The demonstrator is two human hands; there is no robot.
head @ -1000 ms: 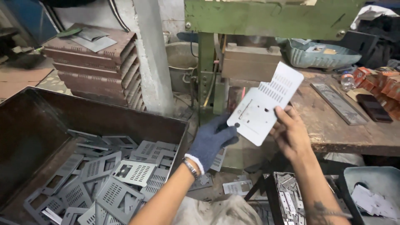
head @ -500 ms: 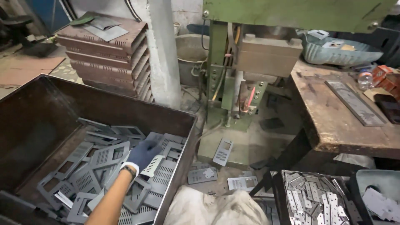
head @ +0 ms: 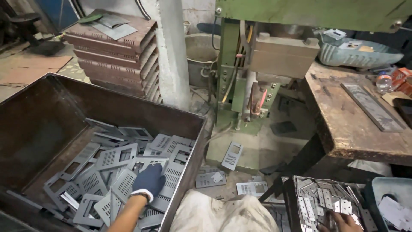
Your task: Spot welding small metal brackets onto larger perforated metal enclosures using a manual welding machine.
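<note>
Your left hand point(head: 149, 181), in a dark blue glove, lies palm down on the pile of grey perforated metal plates point(head: 124, 172) inside the big rusty metal bin point(head: 51, 116). The fingers are spread flat over one plate point(head: 169, 178) near the right wall of the bin. They press on it, but I cannot tell if they already close around its edge. Your right hand point(head: 343, 222) is bare and shows only at the bottom edge of the view. It touches the small shiny metal pieces point(head: 317, 202) in a dark tray point(head: 288, 189) on your right side; whether it grips one is hidden.

The plates look thin, stiff and light, each with a slotted grille area and a rectangular window cut out. They lie crossed over each other, so one plate probably slides easily against the next and may catch on the slots of its neighbour. The stamped edges are likely sharp, so the gloved hand is the better one for them. In my judgement, the good place to hold is a solid border, with the thumb on top and the fingers under the edge.

Behind the bin stands a green press machine point(head: 240, 86), and a wooden table point(head: 343, 124) is at the right.
</note>
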